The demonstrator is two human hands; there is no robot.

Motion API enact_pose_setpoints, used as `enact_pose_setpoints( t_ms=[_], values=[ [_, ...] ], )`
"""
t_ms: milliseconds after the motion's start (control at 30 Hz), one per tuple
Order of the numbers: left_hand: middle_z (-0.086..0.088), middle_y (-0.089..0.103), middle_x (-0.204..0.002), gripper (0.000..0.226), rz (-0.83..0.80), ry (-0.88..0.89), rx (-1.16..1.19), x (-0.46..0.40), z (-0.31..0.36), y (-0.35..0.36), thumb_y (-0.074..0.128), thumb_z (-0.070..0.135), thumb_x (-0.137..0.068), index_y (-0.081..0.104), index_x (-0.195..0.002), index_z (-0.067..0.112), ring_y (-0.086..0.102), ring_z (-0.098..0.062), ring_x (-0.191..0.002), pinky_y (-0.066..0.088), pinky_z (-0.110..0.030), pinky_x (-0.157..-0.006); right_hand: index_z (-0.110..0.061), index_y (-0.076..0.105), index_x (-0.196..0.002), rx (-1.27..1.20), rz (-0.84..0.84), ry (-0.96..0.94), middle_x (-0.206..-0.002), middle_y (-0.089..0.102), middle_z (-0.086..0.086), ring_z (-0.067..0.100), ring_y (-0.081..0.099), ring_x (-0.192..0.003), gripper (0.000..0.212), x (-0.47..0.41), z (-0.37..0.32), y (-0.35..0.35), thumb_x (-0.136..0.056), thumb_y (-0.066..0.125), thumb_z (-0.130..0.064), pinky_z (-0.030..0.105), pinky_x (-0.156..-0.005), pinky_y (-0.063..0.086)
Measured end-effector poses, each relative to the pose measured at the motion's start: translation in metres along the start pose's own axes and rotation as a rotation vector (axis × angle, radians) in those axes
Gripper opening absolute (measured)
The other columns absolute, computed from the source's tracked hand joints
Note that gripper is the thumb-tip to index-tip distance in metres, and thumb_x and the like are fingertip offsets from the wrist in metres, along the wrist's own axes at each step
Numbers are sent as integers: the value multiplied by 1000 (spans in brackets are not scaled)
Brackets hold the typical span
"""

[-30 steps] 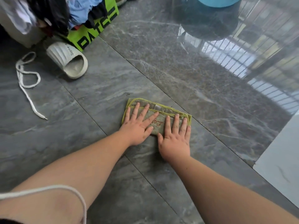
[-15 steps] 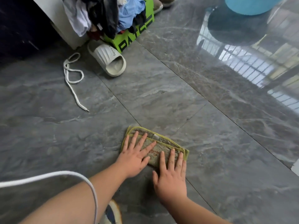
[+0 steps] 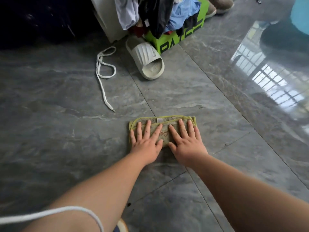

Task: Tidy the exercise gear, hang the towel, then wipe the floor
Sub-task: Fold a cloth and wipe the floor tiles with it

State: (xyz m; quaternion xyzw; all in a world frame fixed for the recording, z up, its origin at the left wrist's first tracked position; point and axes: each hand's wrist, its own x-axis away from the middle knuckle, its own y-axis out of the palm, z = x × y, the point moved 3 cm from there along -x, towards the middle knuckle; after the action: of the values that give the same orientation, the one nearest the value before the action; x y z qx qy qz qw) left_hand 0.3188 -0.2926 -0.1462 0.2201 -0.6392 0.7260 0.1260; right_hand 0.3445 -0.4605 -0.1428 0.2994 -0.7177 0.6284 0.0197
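Stage: floor-wiping, final step | your left hand point(image 3: 145, 144) and right hand point(image 3: 187, 144), fingers splayed flat, press folded cloth point(image 3: 163, 129) onto grey floor point(image 3: 66, 131) | gear, towel steps: unverifiable here

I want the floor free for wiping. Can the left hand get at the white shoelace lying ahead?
Probably yes: bare grey tile floor lies between the left hand, now pressing flat on the green-edged folded cloth, and the white shoelace; nothing blocks it.
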Motion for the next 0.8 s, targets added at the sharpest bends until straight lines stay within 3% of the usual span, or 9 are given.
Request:
enact_pose_setpoints(
  t_ms=[133,467,800],
  values=[
    [8,-31,-158,60,-36,-57,57,-41,-16,-22,19,58,-97,-17,-145,55,-31,-30,-144,-16,-58,-114,-43,-7,-153,-21,28,-19,-163,-17,0,28,-23,-148,61,-51,-4,-18,-98,12,-61,47,-120,-12],
    [9,-32,-157,60,-28,37,7,-124,-50,-63,18,60,-95,-18,-142,58,-34,-29,-142,-19,-59,-112,-45,-9,-152,9,50,37,-163,-18,-2,25,-23,-148,62,-133,-12,-42,-97,16,-61,45,-119,-14],
    [4,-31,-158,59,-41,-47,40,-102,-27,-59,16,55,-98,-19,-146,51,-31,-33,-143,-18,-60,-112,-43,-9,-153,15,-21,-39,-163,-18,-1,25,-21,-149,62,-125,1,-53,-100,18,-57,43,-120,-11]
  ],
)
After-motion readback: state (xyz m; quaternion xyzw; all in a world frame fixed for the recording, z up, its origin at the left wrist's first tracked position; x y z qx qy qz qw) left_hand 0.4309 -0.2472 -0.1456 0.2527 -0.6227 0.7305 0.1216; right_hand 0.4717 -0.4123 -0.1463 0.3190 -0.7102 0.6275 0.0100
